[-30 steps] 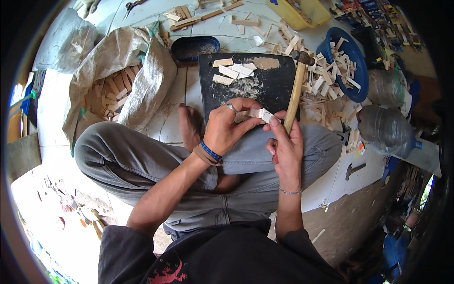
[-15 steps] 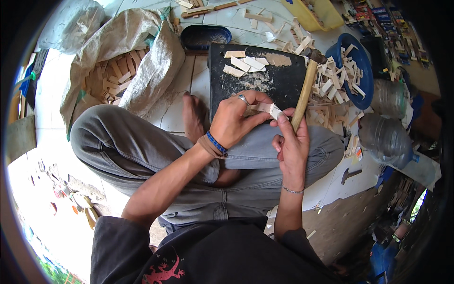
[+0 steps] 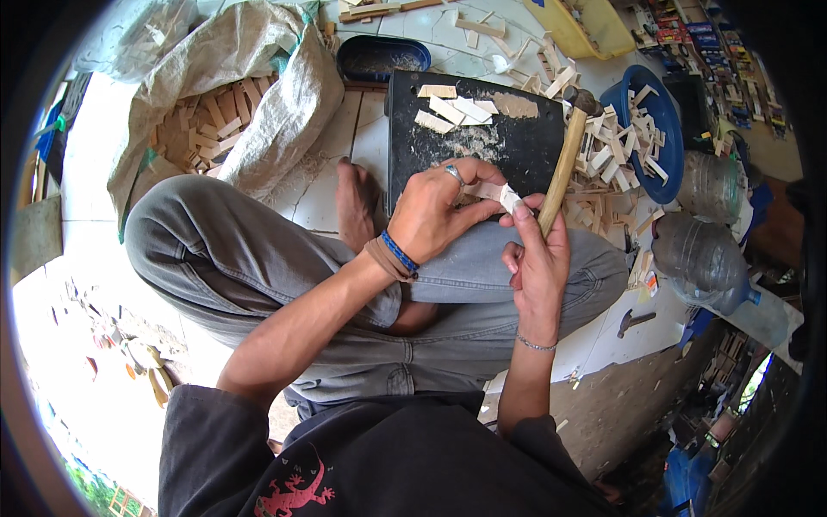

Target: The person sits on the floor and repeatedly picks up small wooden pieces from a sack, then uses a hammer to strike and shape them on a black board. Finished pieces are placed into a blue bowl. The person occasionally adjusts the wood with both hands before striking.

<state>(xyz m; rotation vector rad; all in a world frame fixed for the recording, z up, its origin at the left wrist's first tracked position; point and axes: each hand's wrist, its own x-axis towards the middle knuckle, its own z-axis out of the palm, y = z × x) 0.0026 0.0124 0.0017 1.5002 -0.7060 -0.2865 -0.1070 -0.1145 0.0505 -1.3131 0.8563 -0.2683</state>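
Note:
Above my lap, my left hand (image 3: 431, 214) pinches a small pale wooden piece (image 3: 488, 190), its fingers curled round one end. Thumb and fingertips of my right hand (image 3: 541, 250) meet the whitish end piece (image 3: 511, 199); whether this is part of the same wood I cannot tell. The right hand also keeps a hammer (image 3: 563, 172) by its wooden handle, head pointing up and away. Beyond both hands lies a black board (image 3: 413, 159) with sawdust and several flat wood strips (image 3: 447, 109) on it.
At the left stands an open woven sack (image 3: 297, 112) of wood blocks. A blue basin (image 3: 675, 129) with wood pieces spilling beside it, a yellow tub (image 3: 594, 26) and a large plastic bottle (image 3: 698, 258) are on the right. A dark blue tray (image 3: 343, 65) sits beyond the board. Another hammer (image 3: 635, 321) lies by my right knee.
The whole view has shifted slightly. Both hands keep the same grip on the wood, and the hammer in my right hand has tilted a little.

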